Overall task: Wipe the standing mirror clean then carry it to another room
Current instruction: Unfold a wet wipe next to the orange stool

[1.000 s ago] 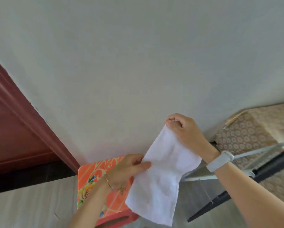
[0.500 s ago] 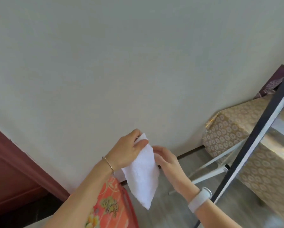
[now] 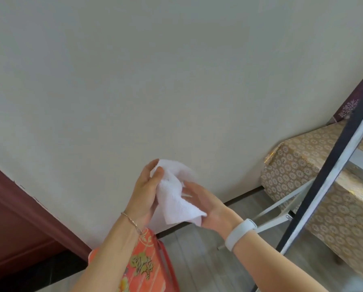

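A white tissue (image 3: 175, 199) is bunched between both of my hands in front of a pale wall. My left hand (image 3: 145, 191) pinches its upper part with thumb and fingers. My right hand (image 3: 205, 205) cups its lower part from the right. The standing mirror (image 3: 342, 163) leans at the right edge, with a black frame, a white inner rim and white stand legs (image 3: 281, 209) behind it. Its glass reflects a patterned cover. Neither hand touches the mirror.
An orange floral tissue box (image 3: 146, 264) sits below my left forearm. A gold patterned covered box or table (image 3: 290, 167) stands against the wall behind the mirror. A dark red door frame (image 3: 18, 213) is at the left. Grey wood-look floor (image 3: 199, 256) lies below.
The tissue, hanging flat a second ago, is now gathered into a bunch between both hands. The view has swung right, bringing the mirror's frame further into sight.
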Tool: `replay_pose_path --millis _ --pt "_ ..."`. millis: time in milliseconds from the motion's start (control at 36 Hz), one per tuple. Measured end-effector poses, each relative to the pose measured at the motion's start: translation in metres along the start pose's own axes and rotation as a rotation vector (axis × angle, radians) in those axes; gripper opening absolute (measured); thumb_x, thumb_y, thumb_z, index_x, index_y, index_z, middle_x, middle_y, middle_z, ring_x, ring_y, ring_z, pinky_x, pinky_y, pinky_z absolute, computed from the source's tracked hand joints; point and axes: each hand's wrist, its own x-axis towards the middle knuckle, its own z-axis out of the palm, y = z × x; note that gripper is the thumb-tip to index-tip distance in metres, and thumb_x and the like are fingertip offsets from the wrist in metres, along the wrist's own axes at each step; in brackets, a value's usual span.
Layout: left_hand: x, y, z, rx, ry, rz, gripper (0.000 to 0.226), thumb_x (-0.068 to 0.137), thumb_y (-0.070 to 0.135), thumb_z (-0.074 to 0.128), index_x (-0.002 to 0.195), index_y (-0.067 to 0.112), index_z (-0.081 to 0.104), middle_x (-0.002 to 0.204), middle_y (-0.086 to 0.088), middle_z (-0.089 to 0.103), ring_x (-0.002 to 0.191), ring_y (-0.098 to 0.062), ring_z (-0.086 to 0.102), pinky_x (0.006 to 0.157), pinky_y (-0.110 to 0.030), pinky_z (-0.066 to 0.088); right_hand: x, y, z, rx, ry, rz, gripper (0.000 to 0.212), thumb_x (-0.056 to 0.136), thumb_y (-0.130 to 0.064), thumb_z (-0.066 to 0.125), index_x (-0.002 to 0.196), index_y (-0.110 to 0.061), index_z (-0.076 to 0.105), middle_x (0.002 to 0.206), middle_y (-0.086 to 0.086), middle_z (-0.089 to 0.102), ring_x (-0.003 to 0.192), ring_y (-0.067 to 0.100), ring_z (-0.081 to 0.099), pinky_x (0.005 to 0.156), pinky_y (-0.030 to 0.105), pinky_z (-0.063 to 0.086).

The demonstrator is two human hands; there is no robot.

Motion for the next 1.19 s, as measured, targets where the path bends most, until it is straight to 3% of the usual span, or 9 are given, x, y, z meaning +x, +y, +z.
replay_pose_path --millis 56,167,278,417,639,778,889,1000,1194 --pt "-0.004 -0.003 -0.001 -0.05 -0.033 -0.02 0.036 0.096 0.018 0.044 0.129 0.031 0.042 0.113 0.001 0.057 0.092 -0.014 0.065 0.065 -0.023 0.058 0.004 0.004 0.006 0.05 -0.049 0.03 0.039 0.087 -0.04 0.052 0.104 -0.006 0.058 0.086 0.006 0.063 0.071 0.02 0.062 0.064 0.027 0.051" --pt "-0.008 -0.006 -0.01 0.096 -0.014 0.053 0.035 0.096 0.013 0.042 0.124 0.031 0.051 0.117 0.002 0.061 0.108 -0.017 0.06 0.088 -0.032 0.052 0.013 0.007 0.007 0.2 -0.138 -0.096 0.043 0.092 -0.027 0.045 0.126 0.0 0.051 0.122 0.017 0.059 0.11 0.032 0.057 0.094 0.039 0.046" --pt "-0.007 -0.008 -0.028 0.475 0.035 0.146 0.032 0.093 0.008 0.047 0.12 0.021 0.058 0.09 0.006 0.06 0.087 -0.016 0.054 0.082 -0.028 0.045 0.011 -0.004 0.004 0.146 0.146 -0.332 0.04 0.087 -0.002 0.052 0.124 -0.016 0.045 0.104 0.011 0.06 0.085 0.023 0.058 0.069 0.032 0.049" --pt "-0.007 -0.006 -0.035 0.677 0.05 0.216 0.037 0.089 0.009 0.056 0.123 0.022 0.056 0.111 0.009 0.061 0.1 -0.001 0.057 0.079 -0.001 0.041 -0.012 -0.025 0.008 -0.373 0.212 -0.614 0.065 0.088 -0.003 0.052 0.131 -0.048 0.032 0.074 0.006 0.05 0.074 0.019 0.05 0.072 0.031 0.043" --pt "-0.004 0.014 -0.034 0.957 0.066 0.365 0.01 0.085 0.019 0.061 0.086 0.025 0.069 0.089 0.006 0.064 0.083 -0.011 0.059 0.07 -0.007 0.039 -0.036 -0.042 0.016 -1.097 0.239 -0.633 0.011 0.087 -0.017 0.057 0.097 -0.019 0.062 0.1 -0.005 0.05 0.094 0.012 0.05 0.078 0.014 0.038" --pt "-0.007 0.02 -0.036 0.663 -0.151 0.16 0.015 0.094 0.025 0.047 0.084 0.018 0.056 0.087 0.005 0.054 0.082 -0.011 0.055 0.081 -0.03 0.046 -0.049 -0.034 0.017 -0.843 0.198 -0.634 0.008 0.09 -0.024 0.053 0.087 -0.021 0.059 0.102 -0.004 0.058 0.096 0.008 0.054 0.084 0.02 0.041" --pt "-0.01 0.006 -0.03 0.548 -0.214 -0.022 0.03 0.097 0.034 0.036 0.101 0.01 0.053 0.091 -0.005 0.057 0.082 -0.019 0.056 0.077 -0.039 0.048 -0.052 -0.019 0.02 -0.575 0.236 -0.531 0.024 0.09 -0.032 0.052 0.082 -0.01 0.056 0.074 -0.001 0.054 0.072 0.016 0.053 0.064 0.026 0.042" --pt "-0.011 -0.011 -0.021 0.462 -0.143 -0.064 0.028 0.097 0.036 0.037 0.102 0.014 0.055 0.104 -0.009 0.062 0.094 -0.021 0.06 0.085 -0.04 0.05 -0.061 0.001 0.005 -0.058 -0.068 -0.231 0.037 0.083 -0.042 0.053 0.098 -0.012 0.069 0.098 0.004 0.07 0.093 0.022 0.067 0.08 0.035 0.052" --pt "-0.023 -0.021 0.005 0.322 -0.128 -0.06 0.029 0.094 0.037 0.043 0.104 0.011 0.052 0.101 -0.004 0.063 0.088 -0.016 0.064 0.068 -0.026 0.054 -0.08 0.024 -0.018 -0.274 0.127 -0.335 0.018 0.089 -0.009 0.054 0.106 -0.014 0.057 0.099 0.005 0.069 0.086 0.017 0.068 0.073 0.03 0.056"
